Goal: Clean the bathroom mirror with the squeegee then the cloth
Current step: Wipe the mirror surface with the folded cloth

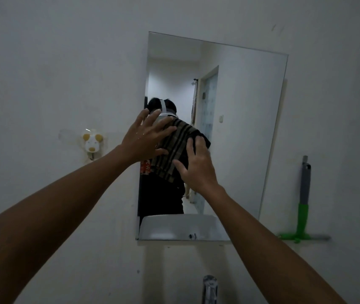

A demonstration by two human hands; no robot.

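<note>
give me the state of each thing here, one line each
cloth: spread flat against the mirror, pressed by both hands
mirror: mounted on the wall, cloth on its lower left part
left hand: fingers straight and spread, pressing the cloth's left edge
right hand: fingers straight, pressing the cloth's right side
squeegee: set aside, upright against the wall right of the mirror, blade down
tap: no water seen running

Ahead of me a pale wall, a small dog-shaped holder stuck to it on my left, below me the top of a chrome tap, nearest my chest
</note>
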